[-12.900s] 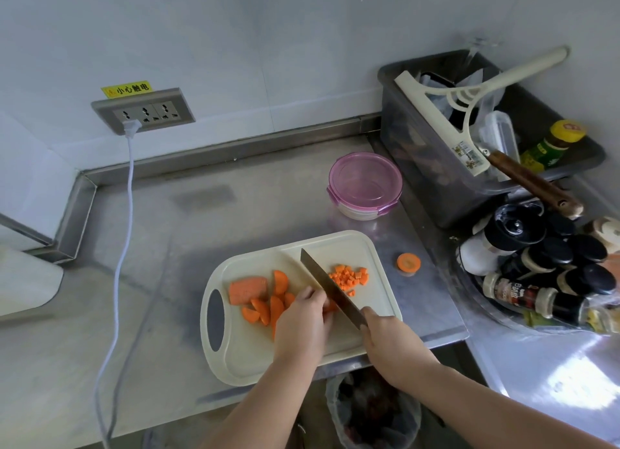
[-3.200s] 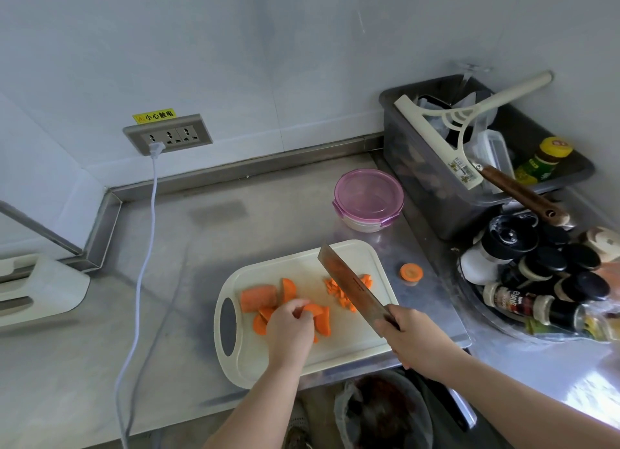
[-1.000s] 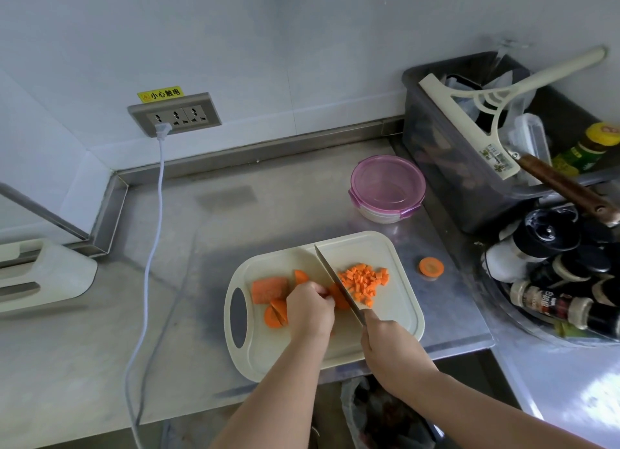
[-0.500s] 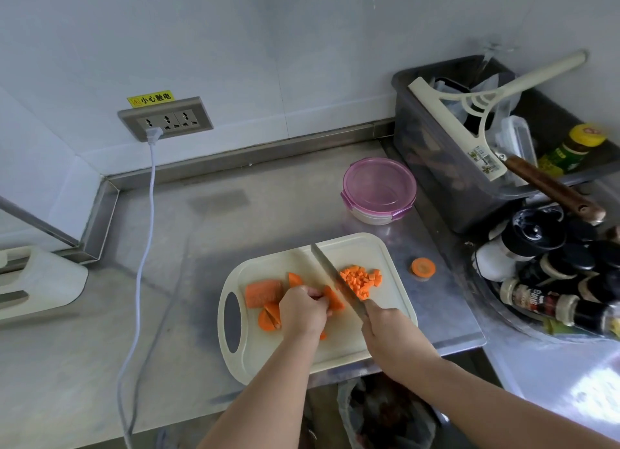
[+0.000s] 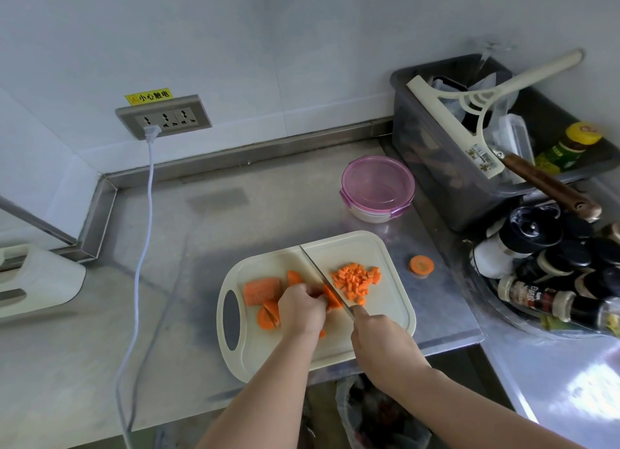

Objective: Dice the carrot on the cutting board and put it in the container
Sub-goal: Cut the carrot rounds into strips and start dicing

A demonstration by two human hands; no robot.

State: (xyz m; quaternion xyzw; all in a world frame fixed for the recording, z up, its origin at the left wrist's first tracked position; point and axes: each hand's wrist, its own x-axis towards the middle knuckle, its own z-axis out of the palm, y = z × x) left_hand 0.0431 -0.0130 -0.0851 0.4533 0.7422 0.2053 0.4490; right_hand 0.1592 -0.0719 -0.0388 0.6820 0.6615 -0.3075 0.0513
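Note:
A cream cutting board (image 5: 385, 334) lies at the counter's front edge. On it sit a thick carrot chunk (image 5: 261, 290), several carrot slices (image 5: 268, 317) and a pile of small carrot dice (image 5: 356, 280). My left hand (image 5: 302, 309) curls over a carrot piece (image 5: 332, 297) and holds it down. My right hand (image 5: 379, 338) grips a knife (image 5: 320, 274) whose blade rests on the board against that piece, left of the dice. A round container with a pink lid (image 5: 377, 188) stands behind the board.
One carrot end slice (image 5: 421, 264) lies on the steel counter right of the board. A grey bin of utensils (image 5: 436, 153) and a rack of spice bottles (image 5: 553, 274) crowd the right. A white cable (image 5: 141, 264) runs down from the wall socket (image 5: 163, 116). A trash bag (image 5: 379, 415) hangs below the counter edge.
The knife came down from a raised position to the board and keeps chopping beside my left hand. The dice pile has grown and the uncut slices have shrunk.

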